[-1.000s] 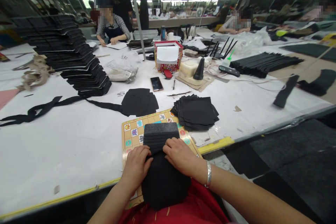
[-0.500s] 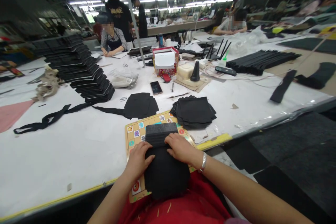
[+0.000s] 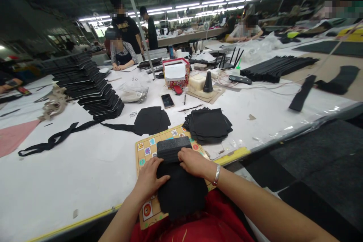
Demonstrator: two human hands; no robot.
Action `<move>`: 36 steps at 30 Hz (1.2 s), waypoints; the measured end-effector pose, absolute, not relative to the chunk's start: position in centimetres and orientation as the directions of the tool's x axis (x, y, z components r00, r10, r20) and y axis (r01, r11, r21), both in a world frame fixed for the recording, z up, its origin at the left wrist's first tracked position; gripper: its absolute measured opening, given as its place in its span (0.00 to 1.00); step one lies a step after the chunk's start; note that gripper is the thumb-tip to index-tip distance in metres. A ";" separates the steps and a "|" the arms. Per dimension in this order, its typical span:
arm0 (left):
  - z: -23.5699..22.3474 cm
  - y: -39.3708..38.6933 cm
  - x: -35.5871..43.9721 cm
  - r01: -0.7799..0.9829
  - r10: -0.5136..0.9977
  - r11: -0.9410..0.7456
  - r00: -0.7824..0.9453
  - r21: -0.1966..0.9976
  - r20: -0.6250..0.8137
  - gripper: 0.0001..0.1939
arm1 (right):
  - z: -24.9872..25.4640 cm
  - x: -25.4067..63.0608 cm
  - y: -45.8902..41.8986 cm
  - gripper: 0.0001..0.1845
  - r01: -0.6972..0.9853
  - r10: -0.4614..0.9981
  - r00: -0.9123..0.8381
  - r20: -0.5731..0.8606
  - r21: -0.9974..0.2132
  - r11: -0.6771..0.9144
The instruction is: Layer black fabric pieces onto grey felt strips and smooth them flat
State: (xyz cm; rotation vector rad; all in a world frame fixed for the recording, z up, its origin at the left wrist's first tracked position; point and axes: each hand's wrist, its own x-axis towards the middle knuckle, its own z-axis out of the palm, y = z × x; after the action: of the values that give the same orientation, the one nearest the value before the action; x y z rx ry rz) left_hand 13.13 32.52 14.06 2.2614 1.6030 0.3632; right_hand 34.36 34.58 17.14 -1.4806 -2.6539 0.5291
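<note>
A folded black fabric piece (image 3: 181,193) lies on a printed game board (image 3: 144,147), its lower end hanging past the board toward the person's lap. Its upper part shows a grey-black ribbed fold (image 3: 172,149). The left hand (image 3: 151,183) rests on the piece's left side, and the right hand (image 3: 194,162) lies across the fold line, with a silver bangle (image 3: 217,174) on that wrist. Both hands press down with the fingers extended, neither clenched nor pinching the cloth. A red garment (image 3: 195,223) fills the bottom of the view below the board.

Just beyond the board sits a stack of black fabric squares (image 3: 208,124), and to its left lies a flatter black piece (image 3: 151,121) with a long black strap (image 3: 56,140) trailing toward the left. A tall stepped pile of black pieces (image 3: 90,90) rises at upper left on the white worktop (image 3: 70,174). Further up are a phone (image 3: 167,101), a red patterned box (image 3: 176,73) and a black cone on a pale block (image 3: 208,85). Black strips (image 3: 279,68) lie at right, and a seated co-worker (image 3: 121,55) works at the far upper left.
</note>
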 end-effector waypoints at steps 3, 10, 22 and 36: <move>13.9 32.2 13.2 0.857 0.950 -0.288 0.311 0.426 0.017 0.23 | 17.0 34.5 34.6 0.06 0.825 0.849 -0.517 -0.115 -0.330 0.458; 13.7 32.1 13.1 0.846 0.955 -0.280 0.294 0.454 0.041 0.20 | 17.9 35.3 34.8 0.06 0.807 0.822 -0.554 -0.131 -0.328 0.491; 13.2 31.4 13.9 0.794 0.945 -0.326 0.277 0.513 0.172 0.16 | 17.7 34.5 35.8 0.11 0.816 0.814 -0.562 -0.149 -0.260 0.516; 12.6 33.0 12.7 0.773 0.977 -0.183 0.211 0.608 0.025 0.38 | 17.5 35.9 36.4 0.18 0.745 0.800 -0.584 -0.139 -0.483 0.460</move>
State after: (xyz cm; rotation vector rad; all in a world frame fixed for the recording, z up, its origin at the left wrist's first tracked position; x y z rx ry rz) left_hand 12.71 33.01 12.60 2.0217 1.6174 0.5759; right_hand 35.89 36.44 17.54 -1.3763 -2.5912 0.7734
